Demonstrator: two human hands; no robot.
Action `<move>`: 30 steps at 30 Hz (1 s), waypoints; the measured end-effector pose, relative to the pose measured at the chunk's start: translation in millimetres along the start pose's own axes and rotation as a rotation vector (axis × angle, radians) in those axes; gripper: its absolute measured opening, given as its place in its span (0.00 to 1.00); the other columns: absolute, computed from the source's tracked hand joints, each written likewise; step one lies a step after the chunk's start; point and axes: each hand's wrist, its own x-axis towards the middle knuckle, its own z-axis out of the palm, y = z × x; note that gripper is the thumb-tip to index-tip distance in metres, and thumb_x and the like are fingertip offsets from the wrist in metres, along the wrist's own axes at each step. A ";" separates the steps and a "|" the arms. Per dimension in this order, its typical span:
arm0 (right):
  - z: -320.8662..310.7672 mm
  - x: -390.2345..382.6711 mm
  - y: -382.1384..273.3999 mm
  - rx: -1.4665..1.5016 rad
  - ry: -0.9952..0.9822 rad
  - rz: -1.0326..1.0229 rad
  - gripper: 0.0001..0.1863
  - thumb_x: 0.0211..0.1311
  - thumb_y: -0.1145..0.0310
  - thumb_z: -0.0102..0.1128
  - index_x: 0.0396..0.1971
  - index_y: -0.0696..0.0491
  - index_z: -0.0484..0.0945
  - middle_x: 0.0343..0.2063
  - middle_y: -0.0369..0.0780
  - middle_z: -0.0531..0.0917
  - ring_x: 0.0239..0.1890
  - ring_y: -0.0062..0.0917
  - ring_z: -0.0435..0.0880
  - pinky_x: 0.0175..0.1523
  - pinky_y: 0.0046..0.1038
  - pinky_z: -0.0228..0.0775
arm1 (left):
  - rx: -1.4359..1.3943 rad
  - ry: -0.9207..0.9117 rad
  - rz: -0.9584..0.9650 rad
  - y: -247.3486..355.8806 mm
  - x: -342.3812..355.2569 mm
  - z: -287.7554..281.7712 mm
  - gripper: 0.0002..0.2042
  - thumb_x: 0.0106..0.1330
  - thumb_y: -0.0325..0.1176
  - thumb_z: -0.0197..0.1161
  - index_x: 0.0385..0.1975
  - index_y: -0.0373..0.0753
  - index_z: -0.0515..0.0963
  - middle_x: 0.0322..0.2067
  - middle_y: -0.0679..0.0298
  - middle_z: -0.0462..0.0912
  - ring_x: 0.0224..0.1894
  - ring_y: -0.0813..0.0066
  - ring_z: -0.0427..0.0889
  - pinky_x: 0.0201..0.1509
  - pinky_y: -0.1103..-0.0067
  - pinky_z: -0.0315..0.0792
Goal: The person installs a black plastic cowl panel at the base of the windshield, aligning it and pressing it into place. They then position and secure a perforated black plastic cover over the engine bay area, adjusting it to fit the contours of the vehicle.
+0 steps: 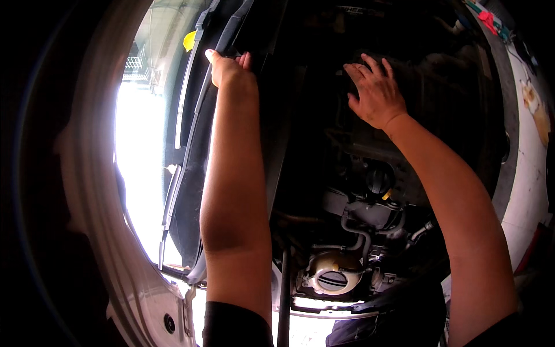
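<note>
My left hand reaches far forward to the black cowl panel at the base of the windshield. Its fingers curl round the panel's dark edge and the thumb lies on the windshield side. Shadow hides exactly where the fingertips press. My right hand hovers above the shadowed engine, fingers spread, nothing in it. Whether its fingertips touch a part below cannot be made out. Nearer to me are a round black filler cap, a yellow dipstick handle and a pale fluid reservoir.
A wiper arm lies along the windshield, with a yellow object farther up. A dark upright rod stands between my arms. The pale fender bounds the near left. Coloured items lie beyond the car's front, far right.
</note>
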 end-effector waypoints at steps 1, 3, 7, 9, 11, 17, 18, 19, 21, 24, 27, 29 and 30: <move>0.2 0.4 -0.5 0.000 0.002 0.000 0.32 0.70 0.55 0.58 0.71 0.47 0.66 0.68 0.40 0.72 0.77 0.36 0.57 0.82 0.48 0.42 | -0.012 -0.012 0.011 1.2 -0.6 -0.9 0.33 0.74 0.62 0.54 0.50 0.30 0.66 0.33 0.53 0.77 0.27 0.61 0.83 0.35 0.67 0.88; 1.0 0.5 -1.6 0.000 0.005 0.000 0.32 0.70 0.55 0.59 0.71 0.46 0.66 0.68 0.40 0.72 0.77 0.36 0.57 0.82 0.48 0.41 | 0.001 -0.008 0.015 3.0 -1.6 -1.8 0.33 0.74 0.62 0.54 0.50 0.30 0.66 0.34 0.52 0.76 0.29 0.60 0.83 0.36 0.66 0.89; 1.2 0.2 -3.1 0.004 0.007 -0.004 0.31 0.70 0.55 0.59 0.70 0.47 0.67 0.68 0.40 0.72 0.77 0.36 0.58 0.82 0.48 0.42 | 0.071 0.035 -0.007 7.1 -12.7 -1.8 0.35 0.74 0.62 0.55 0.54 0.26 0.65 0.42 0.47 0.77 0.39 0.55 0.85 0.45 0.63 0.88; 2.9 0.0 -0.3 0.009 0.014 -0.010 0.30 0.70 0.55 0.59 0.70 0.47 0.67 0.68 0.40 0.73 0.77 0.36 0.58 0.82 0.48 0.42 | 0.035 -0.023 -0.080 10.4 -14.9 -3.6 0.39 0.73 0.62 0.55 0.60 0.24 0.61 0.49 0.43 0.76 0.49 0.51 0.83 0.54 0.58 0.84; 5.9 0.9 0.2 0.000 0.035 -0.020 0.30 0.70 0.55 0.59 0.69 0.47 0.68 0.67 0.40 0.73 0.77 0.36 0.58 0.82 0.48 0.43 | 0.025 -0.099 -0.146 14.8 -15.8 -9.6 0.43 0.73 0.62 0.56 0.66 0.22 0.58 0.56 0.40 0.73 0.58 0.49 0.79 0.63 0.56 0.78; 7.8 1.6 -4.0 0.000 0.050 -0.029 0.28 0.70 0.55 0.59 0.67 0.48 0.71 0.67 0.39 0.74 0.76 0.36 0.59 0.81 0.49 0.44 | 0.665 -0.509 -0.158 40.5 -7.3 -65.4 0.40 0.72 0.58 0.59 0.74 0.33 0.60 0.69 0.47 0.70 0.72 0.48 0.67 0.71 0.59 0.67; 8.6 2.3 -3.5 0.001 0.051 -0.030 0.28 0.70 0.55 0.59 0.67 0.48 0.71 0.67 0.39 0.74 0.76 0.36 0.59 0.81 0.49 0.44 | 0.882 -0.565 -0.106 46.3 -9.6 -75.8 0.38 0.71 0.58 0.61 0.73 0.38 0.64 0.70 0.49 0.70 0.72 0.48 0.68 0.70 0.60 0.67; 5.8 4.8 -9.9 0.016 0.055 -0.046 0.28 0.70 0.55 0.59 0.67 0.48 0.71 0.67 0.39 0.74 0.77 0.36 0.59 0.81 0.49 0.44 | 1.022 -0.579 -0.016 65.1 -35.8 -90.2 0.39 0.70 0.59 0.62 0.73 0.38 0.64 0.70 0.48 0.69 0.72 0.48 0.68 0.70 0.59 0.66; 8.6 -1.6 6.3 -0.016 0.030 0.005 0.28 0.70 0.55 0.59 0.67 0.48 0.71 0.67 0.39 0.73 0.77 0.35 0.59 0.81 0.49 0.44 | 1.286 -0.705 0.119 53.8 -84.4 -96.8 0.41 0.66 0.60 0.66 0.73 0.39 0.65 0.70 0.46 0.69 0.72 0.48 0.69 0.72 0.58 0.65; 6.3 0.2 0.0 -0.002 0.042 -0.001 0.29 0.70 0.54 0.58 0.67 0.48 0.70 0.68 0.39 0.73 0.77 0.35 0.58 0.82 0.48 0.43 | 1.557 -0.704 0.370 64.6 -137.7 -141.5 0.44 0.59 0.53 0.75 0.74 0.41 0.64 0.68 0.42 0.71 0.71 0.49 0.70 0.74 0.59 0.63; 3.1 -0.4 0.9 -0.009 0.029 0.005 0.29 0.71 0.55 0.58 0.68 0.48 0.70 0.68 0.39 0.73 0.77 0.35 0.58 0.82 0.48 0.43 | 1.608 -0.647 0.493 62.8 -151.7 -179.5 0.41 0.60 0.40 0.76 0.74 0.43 0.64 0.62 0.41 0.77 0.64 0.51 0.78 0.68 0.63 0.71; 1.8 -0.9 -1.5 -0.007 0.016 -0.003 0.29 0.71 0.54 0.57 0.68 0.48 0.70 0.68 0.38 0.73 0.77 0.34 0.58 0.82 0.48 0.43 | 1.556 -0.597 0.431 66.5 -146.7 -197.5 0.39 0.61 0.36 0.75 0.74 0.43 0.65 0.59 0.43 0.81 0.59 0.53 0.83 0.64 0.66 0.75; 0.7 -1.2 -1.2 -0.009 0.010 -0.005 0.29 0.71 0.54 0.57 0.68 0.48 0.70 0.68 0.38 0.73 0.77 0.34 0.57 0.82 0.48 0.43 | 1.612 -0.588 0.549 66.4 -147.6 -198.6 0.37 0.63 0.32 0.72 0.74 0.43 0.65 0.54 0.47 0.85 0.52 0.59 0.87 0.59 0.70 0.77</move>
